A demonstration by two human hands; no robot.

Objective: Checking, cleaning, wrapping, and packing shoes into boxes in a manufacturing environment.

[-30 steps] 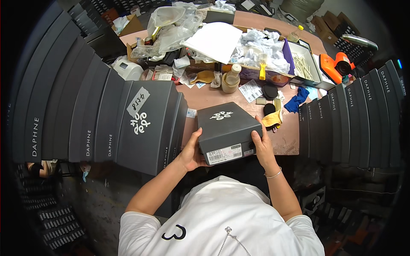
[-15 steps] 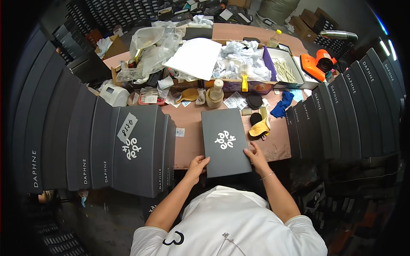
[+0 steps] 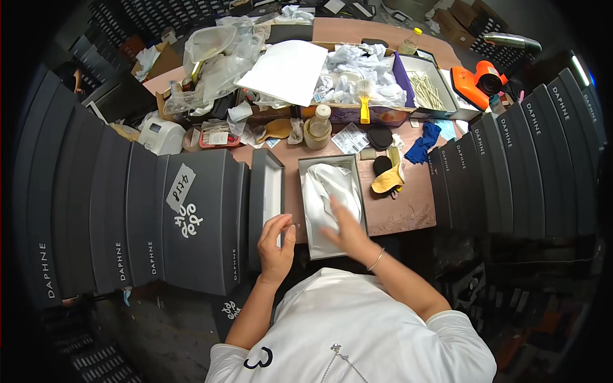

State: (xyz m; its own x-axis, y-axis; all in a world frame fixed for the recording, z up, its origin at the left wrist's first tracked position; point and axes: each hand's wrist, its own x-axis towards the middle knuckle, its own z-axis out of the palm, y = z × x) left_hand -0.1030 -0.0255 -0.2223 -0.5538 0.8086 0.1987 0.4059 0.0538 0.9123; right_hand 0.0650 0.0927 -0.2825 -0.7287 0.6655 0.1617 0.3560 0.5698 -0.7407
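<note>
In front of me on the table lies an uncovered dark grey shoe box (image 3: 361,201), with white wrapping (image 3: 329,185) bunched inside it. My right hand (image 3: 351,233) is over the box, its fingers apart and slightly blurred above the wrapping. Left of the box, the grey box lid (image 3: 257,185) stands on its side, its pale inner face toward the box. My left hand (image 3: 276,252) is at the lid's near end, thumb and curved fingers apart; whether it touches the lid is unclear. Whatever lies beneath the wrapping is hidden.
Stacked dark boxes rise at left (image 3: 198,255) and right (image 3: 517,185). Behind the open box are a bottle (image 3: 317,131), a black round tin (image 3: 380,136), a yellow cloth (image 3: 387,180) and a blue cloth (image 3: 423,143). A yellow-handled brush (image 3: 364,110) rests against a paper-filled carton.
The lid has come off the box and now stands on edge to its left, exposing the white wrapping. My left hand moved left, and my right hand moved inward over the box.
</note>
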